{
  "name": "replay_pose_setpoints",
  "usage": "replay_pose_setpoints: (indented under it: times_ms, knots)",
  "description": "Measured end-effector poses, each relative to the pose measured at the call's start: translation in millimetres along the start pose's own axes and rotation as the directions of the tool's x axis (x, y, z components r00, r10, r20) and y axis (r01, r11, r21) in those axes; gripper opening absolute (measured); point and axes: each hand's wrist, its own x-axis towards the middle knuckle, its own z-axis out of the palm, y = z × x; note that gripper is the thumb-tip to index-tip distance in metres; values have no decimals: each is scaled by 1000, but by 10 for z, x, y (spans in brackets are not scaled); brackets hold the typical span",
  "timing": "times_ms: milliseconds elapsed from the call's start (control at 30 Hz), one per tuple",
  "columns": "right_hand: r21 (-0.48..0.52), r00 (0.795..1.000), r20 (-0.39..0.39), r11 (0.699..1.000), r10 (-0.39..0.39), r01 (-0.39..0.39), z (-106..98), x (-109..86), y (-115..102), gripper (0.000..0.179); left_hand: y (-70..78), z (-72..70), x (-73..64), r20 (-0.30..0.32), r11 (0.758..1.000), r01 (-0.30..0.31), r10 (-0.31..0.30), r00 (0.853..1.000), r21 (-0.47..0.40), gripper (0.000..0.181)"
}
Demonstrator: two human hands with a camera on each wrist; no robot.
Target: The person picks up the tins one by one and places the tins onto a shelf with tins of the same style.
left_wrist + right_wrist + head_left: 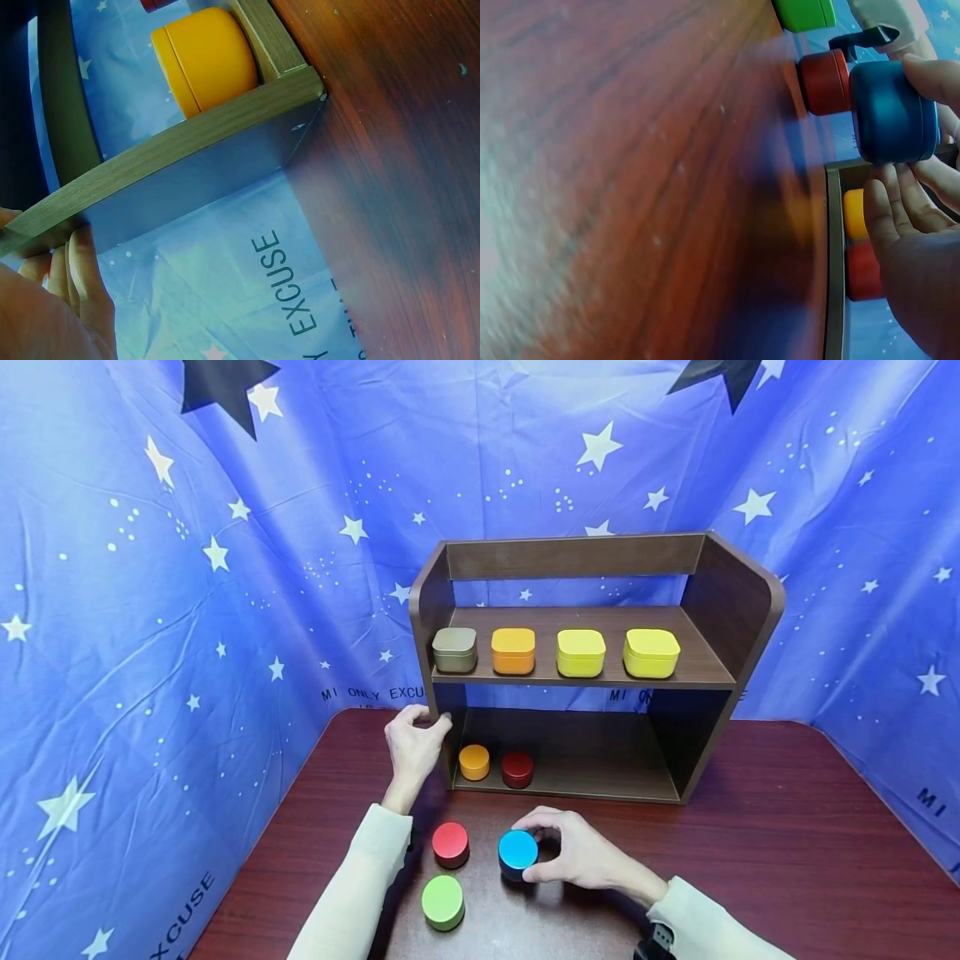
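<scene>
My right hand point(581, 853) holds a blue round tin point(517, 853) between thumb and fingers, over the table in front of the shelf. The right wrist view shows the same blue tin point(889, 112) from the side. With my left hand point(416, 745) I grip the left side panel of a dark brown two-tier shelf point(577, 781); in the left wrist view, fingers point(86, 274) lie along the panel's outer face. To the left of the blue tin stand a red round tin point(451, 845) and a green round tin point(442, 902).
On the lower tier sit an orange round tin point(474, 762) and a dark red one point(517, 769). The upper tier carries a grey-green box point(454, 650), an orange box point(513, 651) and two yellow boxes point(581, 653). A blue star-patterned cloth point(300, 568) hangs behind the reddish table point(810, 843).
</scene>
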Motion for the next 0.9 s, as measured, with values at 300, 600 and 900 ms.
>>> replay_pose_setpoints:
  times_ms: [300,600,900]
  knots:
    - [-9,999,-45,1000,5,-5,-80,16,57,45,13,-3,4,-1,1000,-2,2,1000,-7,10]
    - [-43,996,-74,998,41,-44,-182,40,119,48,11,2,-4,-1,1000,-6,6,1000,-6,10]
    - [-48,994,-100,998,36,-41,-276,45,180,48,22,-3,-12,0,1000,-7,7,1000,-16,9]
